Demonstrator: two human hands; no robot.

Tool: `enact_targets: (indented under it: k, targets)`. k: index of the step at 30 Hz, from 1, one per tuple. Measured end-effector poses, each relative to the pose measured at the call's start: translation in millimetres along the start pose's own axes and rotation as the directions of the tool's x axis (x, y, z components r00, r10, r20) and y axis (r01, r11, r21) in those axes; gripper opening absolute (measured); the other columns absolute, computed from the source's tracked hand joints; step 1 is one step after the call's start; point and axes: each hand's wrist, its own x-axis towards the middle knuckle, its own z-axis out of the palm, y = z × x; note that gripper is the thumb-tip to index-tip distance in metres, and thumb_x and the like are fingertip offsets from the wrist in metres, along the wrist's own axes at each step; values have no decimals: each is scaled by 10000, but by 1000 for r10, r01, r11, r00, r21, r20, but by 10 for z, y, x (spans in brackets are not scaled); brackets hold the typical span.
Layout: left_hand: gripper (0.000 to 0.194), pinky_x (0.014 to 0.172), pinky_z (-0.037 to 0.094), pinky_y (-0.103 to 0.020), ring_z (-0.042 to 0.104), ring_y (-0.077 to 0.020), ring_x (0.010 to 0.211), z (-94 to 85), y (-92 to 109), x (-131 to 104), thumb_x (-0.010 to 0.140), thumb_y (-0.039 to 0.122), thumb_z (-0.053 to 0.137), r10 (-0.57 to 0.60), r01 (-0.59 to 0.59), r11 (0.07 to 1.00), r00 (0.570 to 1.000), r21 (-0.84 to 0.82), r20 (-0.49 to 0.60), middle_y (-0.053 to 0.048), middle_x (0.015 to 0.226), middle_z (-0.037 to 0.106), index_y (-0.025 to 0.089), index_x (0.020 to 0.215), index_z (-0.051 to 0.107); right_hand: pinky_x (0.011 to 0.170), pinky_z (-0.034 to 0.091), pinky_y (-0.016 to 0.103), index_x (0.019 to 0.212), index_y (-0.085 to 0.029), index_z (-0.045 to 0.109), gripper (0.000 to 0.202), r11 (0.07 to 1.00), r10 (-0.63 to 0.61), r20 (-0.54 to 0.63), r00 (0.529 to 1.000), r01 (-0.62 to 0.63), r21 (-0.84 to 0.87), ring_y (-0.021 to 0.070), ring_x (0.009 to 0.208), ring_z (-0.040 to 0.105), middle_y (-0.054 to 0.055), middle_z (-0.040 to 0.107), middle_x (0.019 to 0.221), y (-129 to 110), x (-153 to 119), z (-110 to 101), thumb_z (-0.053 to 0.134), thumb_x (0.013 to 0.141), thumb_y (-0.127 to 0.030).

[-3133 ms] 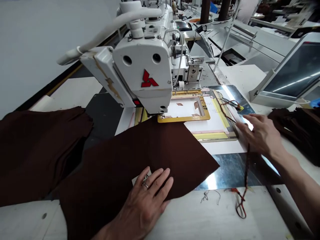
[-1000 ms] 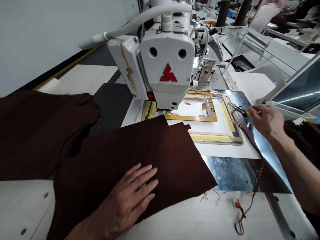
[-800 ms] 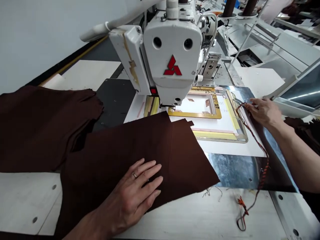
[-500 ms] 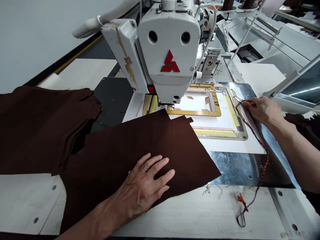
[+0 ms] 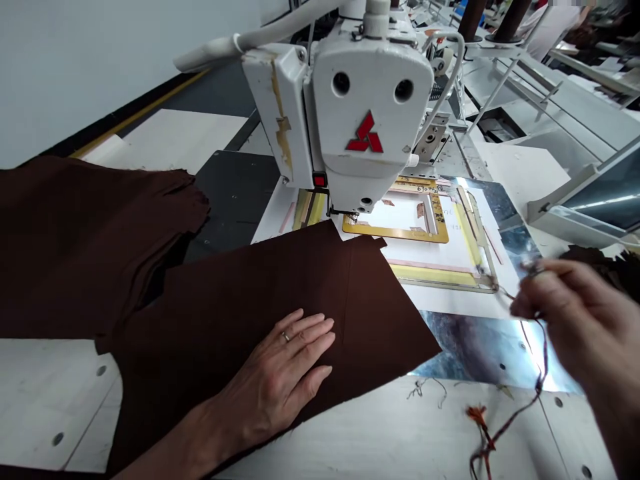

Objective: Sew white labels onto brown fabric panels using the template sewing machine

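My left hand (image 5: 280, 373) lies flat, fingers stretched out, on a dark brown fabric panel (image 5: 240, 287). The panel's far edge reaches the front of the sewing machine head (image 5: 373, 100), beside a yellow-edged clamp frame (image 5: 400, 233). My right hand (image 5: 575, 307), blurred by motion, is raised over the right side of the table with its fingers closed. In it is a small metal tool (image 5: 533, 268), too smeared to identify. A dark red and orange braided cord (image 5: 515, 417) hangs below that hand, its tasselled end on the table.
A stack of brown fabric pieces (image 5: 100, 247) lies at the left. More dark cloth (image 5: 600, 267) is at the far right. A shiny metal plate (image 5: 465, 347) covers part of the table (image 5: 380, 433). Loose threads (image 5: 425, 390) lie near its front edge. Thread cones (image 5: 513, 20) stand behind.
My right hand has moved back from the clamp frame toward me, carrying the small metal tool and cord. My left hand stays on the panel, its fingers closer together. The view has shifted slightly.
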Motion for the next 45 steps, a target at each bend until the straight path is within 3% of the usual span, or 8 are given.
enact_targets:
  k: [2, 5, 7, 10, 13, 23, 41, 45]
  targets:
    - [496, 1240, 382, -470, 526, -246, 1395, -24, 6, 1, 986, 105, 582, -12, 12, 1000, 1000, -8, 10, -107, 1437, 620, 141, 1473, 497, 534, 531, 412, 1075, -489, 647, 236, 970, -93, 306, 948, 16, 244, 293, 661, 654, -18, 663, 784, -367, -158, 172, 593, 901, -639]
    - [542, 1237, 389, -457, 524, -241, 1395, -46, 14, -38, 987, 103, 586, -29, 29, 999, 1000, -17, 7, -108, 1436, 617, 135, 1509, 448, 512, 439, 329, 882, -310, 623, 344, 972, -220, 636, 740, 114, 204, 208, 571, 571, -21, 624, 694, -775, -233, 473, 555, 954, -639]
    - [573, 1236, 392, -453, 523, -234, 1392, -44, 16, -91, 988, 105, 592, -45, 45, 999, 999, -21, 4, -107, 1438, 613, 135, 1531, 414, 499, 349, 303, 828, -268, 571, 435, 961, -260, 698, 667, 248, 121, 174, 524, 500, -23, 586, 641, -924, -227, 643, 487, 993, -662]
    - [606, 1248, 371, -464, 499, -229, 1408, -15, 10, -180, 994, 116, 598, -66, 66, 997, 998, -37, -6, -99, 1451, 598, 144, 1557, 377, 510, 280, 296, 801, -248, 545, 478, 901, -336, 716, 612, 429, 57, 165, 534, 491, -11, 583, 638, -1027, -193, 803, 458, 1010, -669]
    - [622, 1261, 342, -476, 477, -227, 1421, 21, -2, -243, 998, 121, 602, -77, 75, 995, 997, -65, -25, -96, 1458, 589, 148, 1570, 360, 516, 263, 293, 802, -233, 537, 460, 867, -360, 738, 571, 496, 40, 150, 529, 473, -11, 570, 629, -1098, -155, 875, 462, 1031, -624]
    - [628, 1261, 330, -473, 468, -226, 1421, 36, -19, -277, 989, 107, 606, -77, 74, 994, 996, -86, -39, -102, 1468, 578, 129, 1567, 362, 527, 239, 292, 804, -221, 531, 452, 826, -368, 768, 525, 564, 10, 146, 557, 504, 1, 605, 665, -1217, -144, 972, 525, 1006, -625]
    - [623, 1254, 343, -484, 486, -239, 1413, 39, -12, -296, 991, 110, 593, -82, 79, 995, 995, -68, -49, -108, 1459, 590, 127, 1569, 360, 544, 235, 288, 803, -218, 524, 418, 829, -438, 718, 541, 553, 89, 126, 557, 416, -20, 557, 675, -1234, -183, 1027, 545, 1016, -577]
    - [625, 1249, 352, -486, 486, -238, 1414, 55, -8, -302, 987, 100, 598, -76, 72, 995, 995, -65, -63, -109, 1451, 599, 122, 1566, 362, 540, 217, 288, 782, -218, 509, 381, 821, -476, 710, 519, 552, 147, 112, 546, 370, -33, 534, 672, -1236, -211, 1043, 558, 1021, -510]
